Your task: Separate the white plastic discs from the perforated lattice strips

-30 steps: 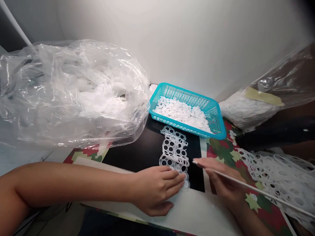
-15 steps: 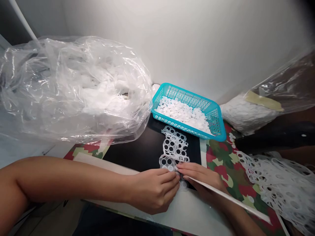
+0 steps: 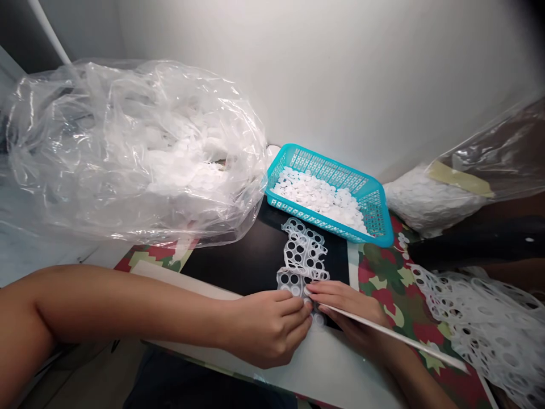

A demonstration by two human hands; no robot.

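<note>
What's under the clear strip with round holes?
A black mat shows through the strip; the left hand and right hand hide what's under part of its near end.

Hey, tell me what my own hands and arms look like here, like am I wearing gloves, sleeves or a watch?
Your left hand and right hand are both ungloved. No sleeve shows on your left arm or right arm, and no watch or bracelet is visible. Some fingers are partly hidden.
</note>
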